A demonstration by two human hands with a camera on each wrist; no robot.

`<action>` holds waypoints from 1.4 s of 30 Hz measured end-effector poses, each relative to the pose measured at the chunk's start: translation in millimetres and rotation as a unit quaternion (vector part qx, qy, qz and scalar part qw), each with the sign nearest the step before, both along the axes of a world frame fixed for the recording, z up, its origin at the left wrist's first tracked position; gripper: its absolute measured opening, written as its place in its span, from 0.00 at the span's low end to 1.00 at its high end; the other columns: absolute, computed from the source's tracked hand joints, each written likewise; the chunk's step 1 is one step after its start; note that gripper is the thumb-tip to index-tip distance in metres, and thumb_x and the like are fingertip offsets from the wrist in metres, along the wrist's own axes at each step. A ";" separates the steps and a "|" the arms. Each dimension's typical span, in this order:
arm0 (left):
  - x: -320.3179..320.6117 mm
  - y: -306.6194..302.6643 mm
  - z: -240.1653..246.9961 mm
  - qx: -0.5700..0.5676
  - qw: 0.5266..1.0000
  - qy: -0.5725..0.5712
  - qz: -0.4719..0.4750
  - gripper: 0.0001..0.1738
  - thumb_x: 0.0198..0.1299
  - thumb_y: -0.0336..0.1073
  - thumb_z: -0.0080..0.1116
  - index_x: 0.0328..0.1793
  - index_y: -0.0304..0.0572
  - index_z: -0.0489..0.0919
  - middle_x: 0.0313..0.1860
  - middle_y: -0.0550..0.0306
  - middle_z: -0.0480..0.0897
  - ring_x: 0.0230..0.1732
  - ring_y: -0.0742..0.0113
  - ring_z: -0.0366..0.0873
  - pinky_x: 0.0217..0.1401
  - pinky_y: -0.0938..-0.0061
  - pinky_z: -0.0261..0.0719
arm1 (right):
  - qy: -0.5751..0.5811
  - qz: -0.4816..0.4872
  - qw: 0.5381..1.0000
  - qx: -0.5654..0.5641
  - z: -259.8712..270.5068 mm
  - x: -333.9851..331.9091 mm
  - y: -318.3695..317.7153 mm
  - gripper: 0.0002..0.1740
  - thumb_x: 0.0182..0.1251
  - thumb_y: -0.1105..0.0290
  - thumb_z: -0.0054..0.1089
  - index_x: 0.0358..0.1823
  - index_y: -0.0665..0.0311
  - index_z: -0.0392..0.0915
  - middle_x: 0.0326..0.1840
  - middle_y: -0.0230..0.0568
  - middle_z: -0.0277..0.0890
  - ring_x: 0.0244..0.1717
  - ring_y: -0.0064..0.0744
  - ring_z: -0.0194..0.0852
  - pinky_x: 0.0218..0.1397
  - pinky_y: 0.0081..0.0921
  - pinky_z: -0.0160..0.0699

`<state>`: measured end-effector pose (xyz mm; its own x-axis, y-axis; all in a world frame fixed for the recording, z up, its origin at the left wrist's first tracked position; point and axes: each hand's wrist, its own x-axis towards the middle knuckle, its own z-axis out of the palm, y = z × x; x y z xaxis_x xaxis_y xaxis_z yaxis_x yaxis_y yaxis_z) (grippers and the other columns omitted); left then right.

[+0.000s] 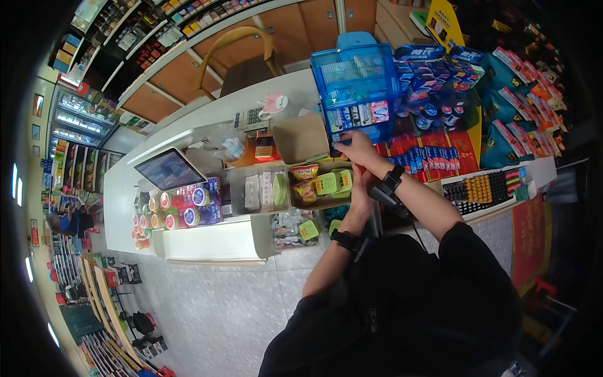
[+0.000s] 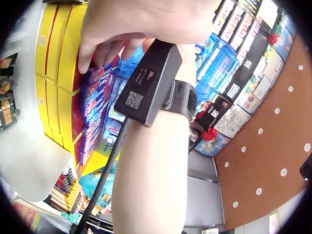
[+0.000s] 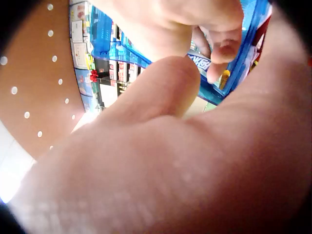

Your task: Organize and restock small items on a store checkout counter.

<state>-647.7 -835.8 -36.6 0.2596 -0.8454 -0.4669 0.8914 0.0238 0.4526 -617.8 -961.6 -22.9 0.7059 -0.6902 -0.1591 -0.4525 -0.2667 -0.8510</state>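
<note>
A blue plastic basket (image 1: 361,72) with labelled packs stands on the counter. At its lower front lip is my right hand (image 1: 359,151), fingers curled. In the right wrist view those fingers (image 3: 226,48) bend about a small blue packet with white lettering (image 3: 200,62). My left hand (image 1: 361,191) is just below the right one, beside an open cardboard box (image 1: 323,202) of snack bags (image 1: 305,182) and green packs (image 1: 335,182). Something orange-red shows between the hands; I cannot tell whether the left fingers hold it. The left thumb (image 3: 165,87) fills the right wrist view's foreground.
Boxed blue packs (image 1: 433,160) lie on a red display to the right, near an abacus-like bead rack (image 1: 480,188). Leftward are an open carton flap (image 1: 300,138), a tablet screen (image 1: 171,168) and stacked round tubs (image 1: 179,210). A chair (image 1: 242,60) stands behind the counter.
</note>
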 end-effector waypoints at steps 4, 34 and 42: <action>4.1 7.2 -7.3 0.034 0.998 -0.042 0.037 0.48 0.70 0.72 0.24 0.64 0.33 0.74 0.59 0.49 0.80 0.60 0.60 0.73 0.66 0.64 0.65 | -0.030 -0.017 0.995 -0.091 -12.6 3.2 -2.8 0.20 0.58 0.59 0.69 0.40 0.72 0.84 0.34 0.53 0.85 0.38 0.47 0.86 0.44 0.35 0.82; 11.5 9.1 -10.6 0.120 0.959 -0.257 0.003 0.47 0.72 0.68 0.33 0.63 0.21 0.73 0.59 0.38 0.80 0.60 0.52 0.78 0.66 0.63 0.71 | -0.116 -0.101 0.954 -0.258 71.4 -74.8 3.3 0.29 0.64 0.60 0.64 0.61 0.71 0.71 0.31 0.48 0.80 0.33 0.52 0.82 0.36 0.43 0.79; 24.7 13.3 -0.9 0.113 0.951 -0.283 0.053 0.44 0.74 0.64 0.31 0.61 0.22 0.75 0.57 0.39 0.81 0.58 0.52 0.79 0.66 0.61 0.72 | 0.001 -0.137 0.951 -0.276 73.7 -43.9 -13.2 0.31 0.67 0.60 0.59 0.67 0.70 0.64 0.28 0.56 0.80 0.29 0.58 0.81 0.33 0.49 0.80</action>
<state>-623.0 -822.5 -37.5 0.6014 -0.6952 -0.3938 0.5019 -0.0549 0.8632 -661.7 -974.8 50.8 0.4881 -0.8268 0.2797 -0.5700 -0.5446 -0.6152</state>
